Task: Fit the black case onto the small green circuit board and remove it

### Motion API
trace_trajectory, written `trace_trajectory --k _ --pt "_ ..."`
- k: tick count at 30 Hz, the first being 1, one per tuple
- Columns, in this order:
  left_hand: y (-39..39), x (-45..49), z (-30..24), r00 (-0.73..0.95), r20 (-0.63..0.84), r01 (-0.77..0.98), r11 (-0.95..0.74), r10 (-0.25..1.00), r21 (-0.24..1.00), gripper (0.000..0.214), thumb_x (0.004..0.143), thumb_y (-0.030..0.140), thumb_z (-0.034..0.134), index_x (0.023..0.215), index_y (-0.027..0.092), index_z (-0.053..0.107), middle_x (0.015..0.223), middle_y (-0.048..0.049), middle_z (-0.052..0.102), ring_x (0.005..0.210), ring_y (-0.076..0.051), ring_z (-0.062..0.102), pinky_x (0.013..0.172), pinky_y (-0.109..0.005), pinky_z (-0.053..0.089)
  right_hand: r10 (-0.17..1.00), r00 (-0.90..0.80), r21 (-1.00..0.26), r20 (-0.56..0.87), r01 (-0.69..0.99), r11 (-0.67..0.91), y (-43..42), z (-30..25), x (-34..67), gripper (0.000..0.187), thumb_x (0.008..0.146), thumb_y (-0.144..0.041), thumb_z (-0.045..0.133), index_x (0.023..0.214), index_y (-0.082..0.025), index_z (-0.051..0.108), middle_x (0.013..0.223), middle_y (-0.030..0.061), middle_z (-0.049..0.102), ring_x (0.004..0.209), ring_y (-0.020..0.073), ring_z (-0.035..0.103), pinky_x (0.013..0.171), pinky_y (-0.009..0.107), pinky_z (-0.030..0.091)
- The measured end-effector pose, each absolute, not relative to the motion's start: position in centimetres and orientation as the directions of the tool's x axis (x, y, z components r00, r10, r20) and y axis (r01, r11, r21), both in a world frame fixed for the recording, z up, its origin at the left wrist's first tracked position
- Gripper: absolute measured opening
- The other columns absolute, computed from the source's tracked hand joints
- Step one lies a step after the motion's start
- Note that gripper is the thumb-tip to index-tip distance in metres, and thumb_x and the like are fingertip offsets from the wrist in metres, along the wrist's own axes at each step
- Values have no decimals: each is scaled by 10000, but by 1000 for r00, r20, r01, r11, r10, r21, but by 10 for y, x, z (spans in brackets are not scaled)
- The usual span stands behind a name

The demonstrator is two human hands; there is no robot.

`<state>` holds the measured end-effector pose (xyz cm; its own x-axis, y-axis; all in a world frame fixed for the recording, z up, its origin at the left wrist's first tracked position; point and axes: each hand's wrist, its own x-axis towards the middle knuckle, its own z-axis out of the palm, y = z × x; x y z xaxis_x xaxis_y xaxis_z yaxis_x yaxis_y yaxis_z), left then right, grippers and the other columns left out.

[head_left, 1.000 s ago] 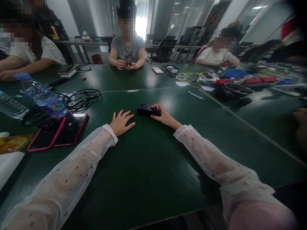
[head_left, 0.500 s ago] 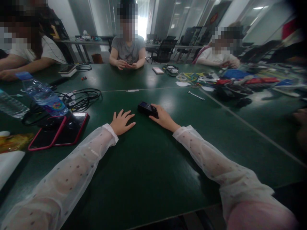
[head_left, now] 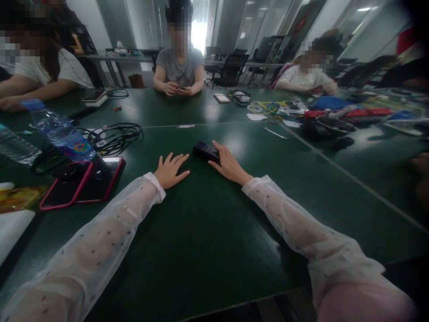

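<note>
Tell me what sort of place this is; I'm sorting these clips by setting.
Probably a shared office or workroom. The person opposite and others sit around a big green table with black cables and a metal tool on it. Office chairs and desks stand behind.

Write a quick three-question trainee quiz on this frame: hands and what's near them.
1. True or false: the left hand lies flat and open on the green table, touching no object.
2. What does the right hand touch? A) the water bottle B) the small black device C) the black cables
3. By the person's own sides, on which side of the left hand do the two red-cased phones lie?

Key: 1 true. 2 B. 3 left.
</note>
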<state>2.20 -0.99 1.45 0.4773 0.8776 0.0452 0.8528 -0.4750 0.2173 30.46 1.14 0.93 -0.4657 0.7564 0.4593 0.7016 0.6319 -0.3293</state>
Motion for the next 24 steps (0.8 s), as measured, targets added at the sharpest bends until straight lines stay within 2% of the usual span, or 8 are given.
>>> trace_trajectory --k 3,5,11,16,24 --pt "-10 22 16 486 28 853 -481 873 200 641 962 641 308 1515 317 330 1602 -45 276 1463 -409 168 1113 -714 135 751 -489 -320 444 696 642 12 10 304 665 945 -433 474 1520 -276 180 1352 139 450 1247 344 471 1064 598 411" --pt "-10 22 16 488 23 854 -483 873 196 633 962 641 304 1498 310 368 1602 -45 275 1463 -410 166 1113 -714 137 757 -490 -331 432 694 639 12 10 304 628 943 -413 480 1503 -285 226 1319 133 474 1225 343 490 1044 600 427" --pt "-9 21 17 492 21 849 -485 870 207 641 962 644 312 1535 361 268 1601 -45 279 1462 -409 177 1107 -720 145 771 -480 -350 418 698 625 11 11 304 591 940 -389 490 1479 -282 272 1268 128 497 1176 333 528 993 571 471" --pt "-9 21 14 501 43 845 -499 864 190 592 967 643 302 1490 374 373 1593 -33 292 1457 -418 178 1099 -725 146 768 -479 -342 425 701 626 11 11 304 589 938 -385 499 1474 -272 283 1258 133 503 1171 333 535 983 562 478" --pt "-9 21 13 500 38 846 -497 865 194 594 964 644 308 1494 382 363 1597 -26 284 1459 -414 175 1102 -724 140 765 -477 -344 433 697 629 12 10 304 607 931 -385 502 1479 -281 263 1271 131 499 1178 339 534 994 589 470"
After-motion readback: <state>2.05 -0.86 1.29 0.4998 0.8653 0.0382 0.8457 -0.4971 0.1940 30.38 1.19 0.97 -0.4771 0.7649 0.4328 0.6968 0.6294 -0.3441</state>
